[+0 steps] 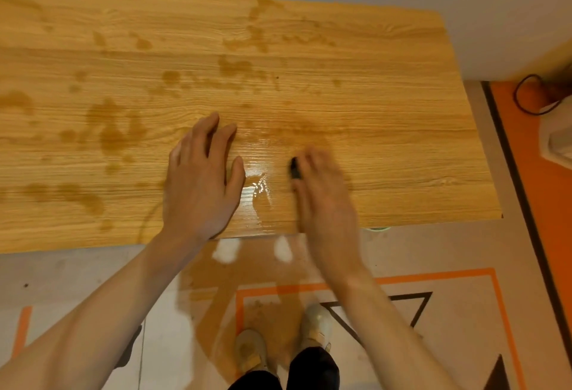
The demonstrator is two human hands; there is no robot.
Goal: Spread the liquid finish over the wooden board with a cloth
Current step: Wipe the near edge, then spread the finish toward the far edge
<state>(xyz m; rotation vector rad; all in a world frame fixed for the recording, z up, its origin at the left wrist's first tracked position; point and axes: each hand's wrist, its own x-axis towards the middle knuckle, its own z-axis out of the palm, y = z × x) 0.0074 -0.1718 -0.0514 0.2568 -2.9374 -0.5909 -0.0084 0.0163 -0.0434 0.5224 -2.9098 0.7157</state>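
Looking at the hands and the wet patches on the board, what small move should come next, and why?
Probably sweep the right hand, with the dark cloth under its fingers, leftward through the glossy puddle near the board's front edge. That liquid still pools, while blotchy patches further left look unspread. The left hand lies flat, steadying the board.

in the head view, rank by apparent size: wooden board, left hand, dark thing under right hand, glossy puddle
1. wooden board
2. left hand, though nearer the camera
3. glossy puddle, edges unclear
4. dark thing, mostly hidden under the blurred right hand
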